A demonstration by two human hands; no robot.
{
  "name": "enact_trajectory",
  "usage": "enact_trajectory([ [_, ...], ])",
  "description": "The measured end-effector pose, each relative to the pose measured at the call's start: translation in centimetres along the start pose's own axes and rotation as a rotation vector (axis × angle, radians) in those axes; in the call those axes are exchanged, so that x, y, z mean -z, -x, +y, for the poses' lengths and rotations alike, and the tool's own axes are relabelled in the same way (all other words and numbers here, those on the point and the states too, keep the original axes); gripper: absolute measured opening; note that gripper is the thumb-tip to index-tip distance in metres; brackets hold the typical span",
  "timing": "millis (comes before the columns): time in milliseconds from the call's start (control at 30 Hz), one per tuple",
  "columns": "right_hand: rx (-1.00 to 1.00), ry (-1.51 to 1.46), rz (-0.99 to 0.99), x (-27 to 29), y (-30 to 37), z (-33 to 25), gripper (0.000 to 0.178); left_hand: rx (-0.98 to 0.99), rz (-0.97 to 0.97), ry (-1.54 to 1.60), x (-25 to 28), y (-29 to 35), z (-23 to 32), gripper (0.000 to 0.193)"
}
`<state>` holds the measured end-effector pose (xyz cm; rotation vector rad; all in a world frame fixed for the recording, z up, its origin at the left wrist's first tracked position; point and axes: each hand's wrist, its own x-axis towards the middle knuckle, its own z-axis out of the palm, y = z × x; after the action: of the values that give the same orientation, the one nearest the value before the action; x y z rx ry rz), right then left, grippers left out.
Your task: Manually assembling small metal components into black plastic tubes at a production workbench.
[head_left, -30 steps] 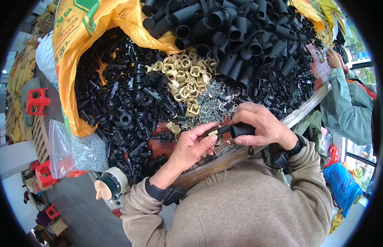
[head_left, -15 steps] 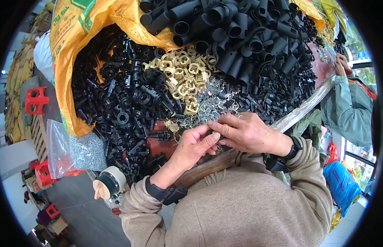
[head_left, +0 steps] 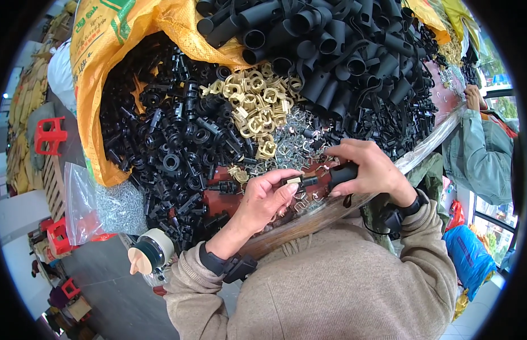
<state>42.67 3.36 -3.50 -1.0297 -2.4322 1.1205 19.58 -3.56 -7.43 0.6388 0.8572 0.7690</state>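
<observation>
My left hand [head_left: 257, 205] pinches a small black plastic fitting [head_left: 311, 181] with a beige piece on it, pointing right. Just across from it, my right hand [head_left: 378, 169] is closed around a short black tube [head_left: 344, 174], its end toward the fitting with a gap between them. A dark loop hangs below the tube. Beyond my hands lie loose silver metal clips [head_left: 291, 140] and a heap of beige plastic rings [head_left: 263, 110]. Small black parts [head_left: 408, 116] are heaped to the right of the clips.
Black tubes [head_left: 326, 85] are piled at the far side. An orange woven sack [head_left: 90, 107] spills black fittings [head_left: 172, 133] at left. Near the left edge stand a bag of screws [head_left: 120, 207] and a lidded cup [head_left: 153, 249]. A co-worker's sleeve [head_left: 473, 150] shows at right.
My hands were together at the fingertips and are now apart. The right one has moved right and holds a black tube; the fitting in my left hand has come into sight.
</observation>
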Motion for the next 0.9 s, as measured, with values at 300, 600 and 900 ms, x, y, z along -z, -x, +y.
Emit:
enact_trajectory([
  [300,0.110,-0.042,0.061,-2.6,-0.3,-1.5,0.048,0.027,-0.038,-0.107,-1.0,-0.2,0.3,0.029],
  [600,0.198,0.207,0.117,-3.0,0.0,-2.4,0.048,0.069,0.022,-0.030,-0.7,-0.7,-0.2,0.027],
  [900,0.229,0.252,0.129,-3.4,-0.1,-2.2,0.050,0.029,0.043,-0.048,-0.6,-0.7,-0.4,0.028],
])
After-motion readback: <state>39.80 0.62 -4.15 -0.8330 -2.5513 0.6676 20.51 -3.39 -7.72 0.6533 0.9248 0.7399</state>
